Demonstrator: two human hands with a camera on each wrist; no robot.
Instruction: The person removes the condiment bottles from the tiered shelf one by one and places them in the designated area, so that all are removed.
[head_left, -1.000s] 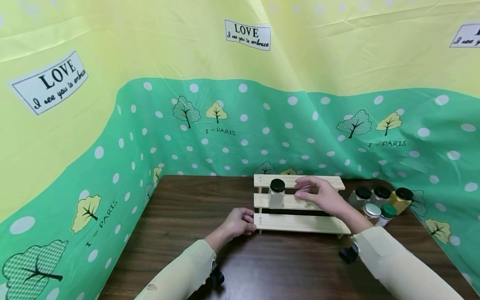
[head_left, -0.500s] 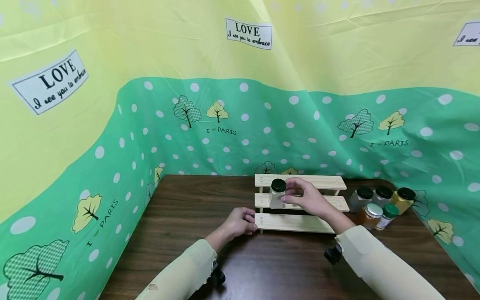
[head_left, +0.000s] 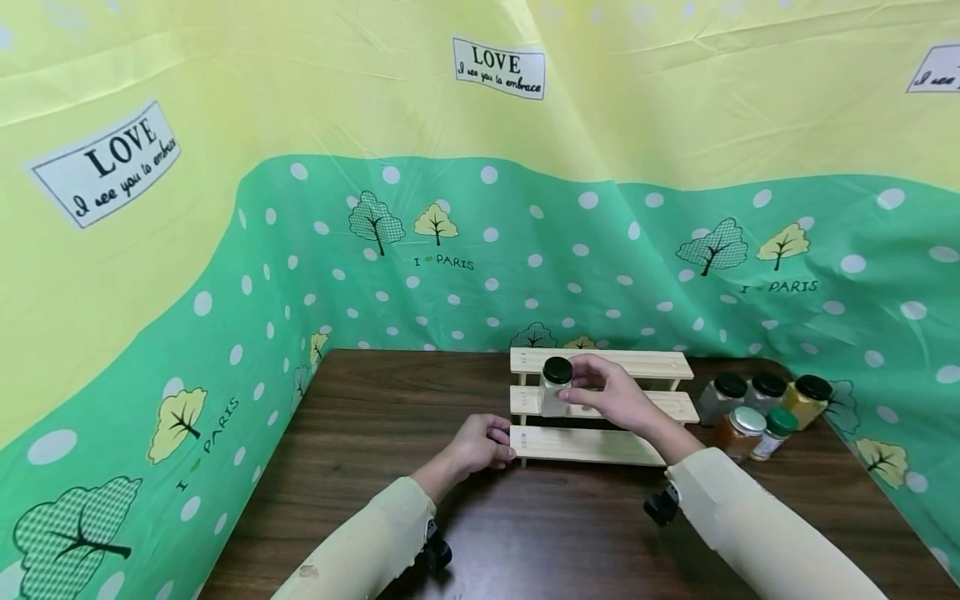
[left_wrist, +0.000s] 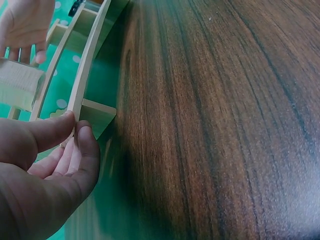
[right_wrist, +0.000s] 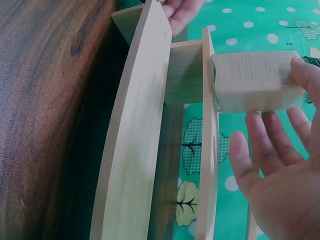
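A three-tier wooden display rack (head_left: 600, 446) stands on the table. On its middle shelf, near the left end, a clear jar (head_left: 553, 402) with a black lid and pale contents stands upright. My right hand (head_left: 617, 397) holds that jar from its right side; in the right wrist view the thumb lies on the front of the glass jar (right_wrist: 252, 82) and the fingers reach along its side. At the left end of the lowest shelf, my left hand (head_left: 476, 443) grips the wood. The left wrist view shows the left hand's thumb (left_wrist: 52, 131) and forefinger pinching the shelf edge.
Right of the rack, several jars stand grouped on the dark wooden table (head_left: 390, 392): black-lidded ones, including a yellow-filled jar (head_left: 805, 408), a silver-lidded jar (head_left: 737, 437) and a green-lidded jar (head_left: 772, 435). A patterned cloth (head_left: 450, 308) hangs behind.
My right hand has moved left along the rack to the black-lidded jar and taken hold of it. The left hand stays at the shelf end.
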